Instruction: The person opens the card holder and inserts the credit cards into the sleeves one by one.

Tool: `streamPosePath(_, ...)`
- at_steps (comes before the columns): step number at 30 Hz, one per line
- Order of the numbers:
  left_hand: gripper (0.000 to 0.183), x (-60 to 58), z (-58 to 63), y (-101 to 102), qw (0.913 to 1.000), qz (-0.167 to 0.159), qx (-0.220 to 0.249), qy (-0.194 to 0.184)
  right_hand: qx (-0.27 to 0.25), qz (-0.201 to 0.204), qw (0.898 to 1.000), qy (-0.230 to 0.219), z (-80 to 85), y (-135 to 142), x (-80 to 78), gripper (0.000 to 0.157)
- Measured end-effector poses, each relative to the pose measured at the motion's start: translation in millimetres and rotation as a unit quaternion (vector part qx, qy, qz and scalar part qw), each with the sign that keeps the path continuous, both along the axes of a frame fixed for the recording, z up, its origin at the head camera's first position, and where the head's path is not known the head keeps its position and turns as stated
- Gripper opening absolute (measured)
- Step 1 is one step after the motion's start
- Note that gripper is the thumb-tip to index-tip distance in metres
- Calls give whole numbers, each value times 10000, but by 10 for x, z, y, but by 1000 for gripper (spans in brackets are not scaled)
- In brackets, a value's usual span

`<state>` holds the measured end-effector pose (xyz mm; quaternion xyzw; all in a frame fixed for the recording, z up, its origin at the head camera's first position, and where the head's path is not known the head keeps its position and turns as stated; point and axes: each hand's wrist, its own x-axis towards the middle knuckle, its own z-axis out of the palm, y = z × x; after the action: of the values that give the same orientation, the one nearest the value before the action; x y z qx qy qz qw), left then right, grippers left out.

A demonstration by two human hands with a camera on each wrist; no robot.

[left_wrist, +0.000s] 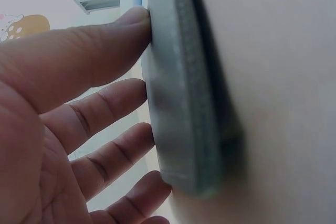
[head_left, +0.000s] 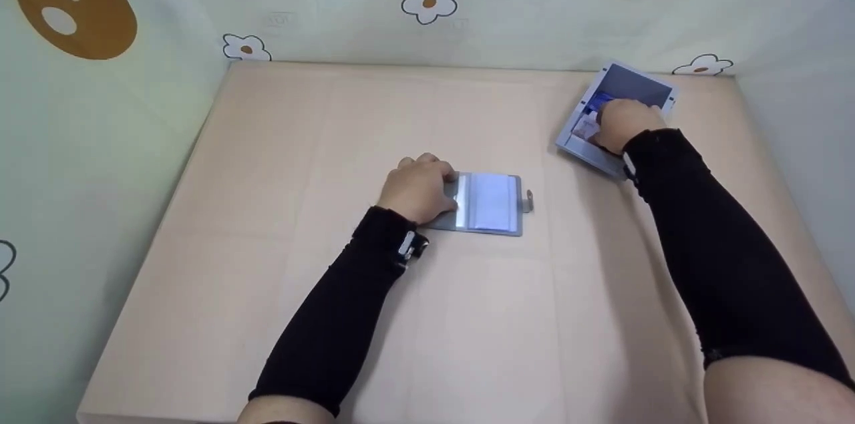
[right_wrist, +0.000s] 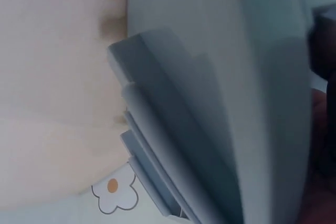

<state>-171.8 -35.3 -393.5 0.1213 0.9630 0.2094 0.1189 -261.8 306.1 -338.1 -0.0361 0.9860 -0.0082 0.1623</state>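
Observation:
A grey card holder (head_left: 494, 203) lies spread on the table, with clear sleeves inside and a snap strap at its right edge. My left hand (head_left: 415, 190) rests on its left part. In the left wrist view the thumb and fingertips press against the grey cover (left_wrist: 173, 93), fingers nearly straight. At the back right, my right hand (head_left: 630, 122) reaches down into a grey-blue box (head_left: 634, 82). Beside its fingers are a blue item (head_left: 599, 101) and a pale, card-like piece (head_left: 586, 126). The box wall (right_wrist: 210, 72) hides most of that hand in the right wrist view.
The box stands askew near the back right corner of the pale wooden table (head_left: 320, 143). Behind the table's back edge hangs a light wall covering (head_left: 334, 10) printed with flowers and orange-brown fruit shapes.

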Motion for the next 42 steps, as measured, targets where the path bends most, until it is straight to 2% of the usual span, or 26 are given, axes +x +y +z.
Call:
streamPosePath(10,53,2,1,1,9999,-30,-106,24,-53,-32,9994,331,-12,-23,-10,28)
streamPosePath(18,51,1,12,10,9999,-35,-110,54,-940,-480,9924,627,162,-4,31,29)
streamPosePath(22,50,2,22,3,9999,-70,-101,54,-1365,-881,9825,911,304,-36,142,30)
streamPosePath(29,42,-2,83,0,9998,-150,-137,-18,-2097,-1468,9528,1634,463,-247,371,32)
streamPosePath(32,39,-6,111,9,9999,-137,-37,46,-2457,-1610,9408,1690,477,-386,468,32)
streamPosePath(35,39,3,150,21,9995,-85,287,83,-2943,-1588,9270,1702,441,-556,576,32)
streamPosePath(38,45,28,211,35,9952,-16,979,-37,-3456,-1434,9128,1636,367,-770,698,33)
streamPosePath(40,52,50,258,48,9863,29,1638,-209,-3789,-1240,9037,1561,302,-917,773,34)
streamPosePath(42,59,73,301,63,9719,80,2315,-408,-4103,-1040,8952,1398,239,-1047,841,38)
